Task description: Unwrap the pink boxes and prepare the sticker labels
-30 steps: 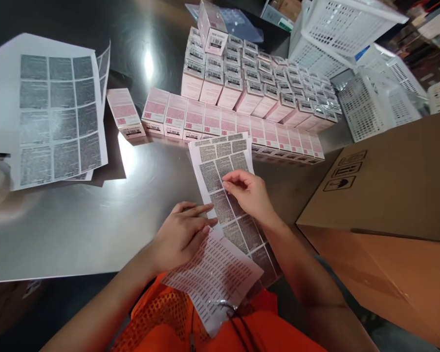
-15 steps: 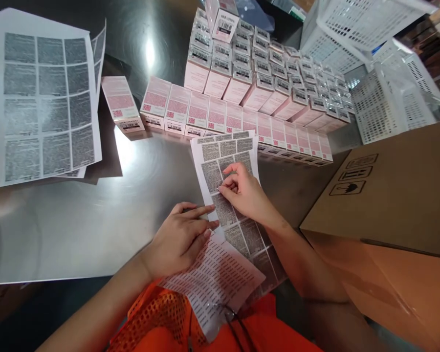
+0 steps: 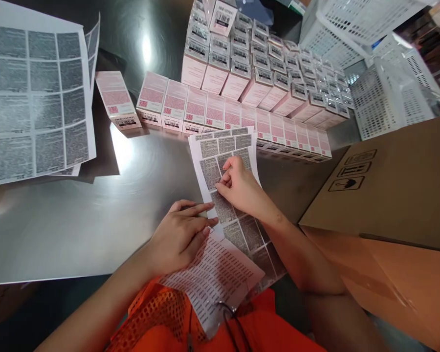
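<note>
— On the steel table's near edge, what's in hand?
— I see the left hand [image 3: 179, 237] flat, pinning the white printed label sheet [image 3: 225, 195]; the right hand [image 3: 238, 188] pinches one grey sticker's corner.
— Next?
— Probably a slow, clean peel.

Your right hand [image 3: 240, 188] moved up the label sheet [image 3: 223, 161], away from you: a second ago its fingers [image 3: 225, 178] sat at the sheet's middle rows, now they're curled and pinching at a label [image 3: 209, 172] higher up, near the sheet's top rows. Fingers went from loosely spread to tucked together, thumb against forefinger. Your head tipped a little, so the pink boxes [image 3: 212, 110] and the big sheet [image 3: 36, 98] on the left slid upward and leftward in view.
</note>
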Available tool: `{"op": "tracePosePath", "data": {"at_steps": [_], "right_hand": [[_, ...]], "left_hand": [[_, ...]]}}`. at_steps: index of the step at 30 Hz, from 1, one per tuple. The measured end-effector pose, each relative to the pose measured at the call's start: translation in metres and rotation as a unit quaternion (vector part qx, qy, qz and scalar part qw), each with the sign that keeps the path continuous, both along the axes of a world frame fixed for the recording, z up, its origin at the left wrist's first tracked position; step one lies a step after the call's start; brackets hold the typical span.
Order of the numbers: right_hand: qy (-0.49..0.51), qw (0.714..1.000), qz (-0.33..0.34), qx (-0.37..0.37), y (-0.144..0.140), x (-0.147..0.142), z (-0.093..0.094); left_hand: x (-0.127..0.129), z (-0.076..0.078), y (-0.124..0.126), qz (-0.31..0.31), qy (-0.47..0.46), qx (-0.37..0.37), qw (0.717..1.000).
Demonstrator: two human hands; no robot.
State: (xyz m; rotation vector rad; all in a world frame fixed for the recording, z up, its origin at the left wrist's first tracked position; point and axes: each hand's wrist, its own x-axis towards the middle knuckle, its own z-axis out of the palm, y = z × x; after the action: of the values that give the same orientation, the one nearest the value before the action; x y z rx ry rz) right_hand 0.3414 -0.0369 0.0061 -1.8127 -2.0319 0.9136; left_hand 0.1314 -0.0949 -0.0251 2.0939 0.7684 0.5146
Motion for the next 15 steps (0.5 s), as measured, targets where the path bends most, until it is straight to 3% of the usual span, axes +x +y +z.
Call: {"op": "tracePosePath", "data": {"at_steps": [5,7,10,12,15], "right_hand": [[-0.026,0.998,-0.049,-0.031,0.010,0.013,-0.003],[0.057,0.992,-0.108,-0.039,0.007,0.024,-0.005],[0.210,0.956,-0.199,-0.041,-0.005,0.040,-0.010],[0.244,0.940,-0.233,-0.049,-0.014,0.047,-0.014],[0.233,0.942,-0.233,-0.057,-0.018,0.049,-0.018]], "left_hand": [[0.000,0.000,0.000,-0.005,0.007,0.004,1.000],[0.000,0.000,0.000,-0.003,0.006,0.002,1.000],[0.001,0.000,0.000,-0.007,0.004,0.000,1.000],[0.001,0.000,0.000,-0.007,0.002,-0.001,1.000],[0.001,0.000,0.000,-0.003,0.002,-0.002,1.000]]}}
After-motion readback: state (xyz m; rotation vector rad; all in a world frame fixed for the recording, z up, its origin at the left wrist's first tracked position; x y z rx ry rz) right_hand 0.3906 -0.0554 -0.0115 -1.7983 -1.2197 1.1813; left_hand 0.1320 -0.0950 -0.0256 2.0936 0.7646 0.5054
